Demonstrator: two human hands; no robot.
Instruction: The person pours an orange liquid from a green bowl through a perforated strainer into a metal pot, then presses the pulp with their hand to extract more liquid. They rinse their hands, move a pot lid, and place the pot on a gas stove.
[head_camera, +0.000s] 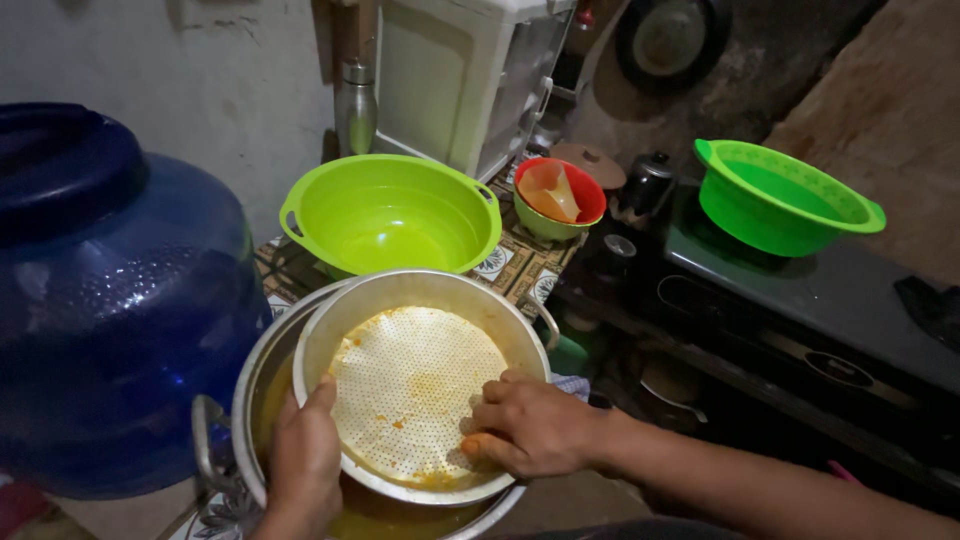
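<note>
A round metal strainer (415, 385) with a perforated bottom, smeared with orange pulp, sits tilted inside a larger steel pot (250, 390) that holds yellow-orange liquid. My left hand (305, 460) grips the strainer's near-left rim. My right hand (530, 425) rests inside the strainer at its right, fingers curled and pressing on the orange residue against the mesh.
A big blue water jug (110, 300) stands at the left. Behind the pot are a lime green bowl (395, 215), a small red-and-green bowl (560, 195), a steel bottle (355, 105) and a white appliance (465, 75). A green colander (780, 195) and black kettle (645, 185) sit on the dark stove (800, 300).
</note>
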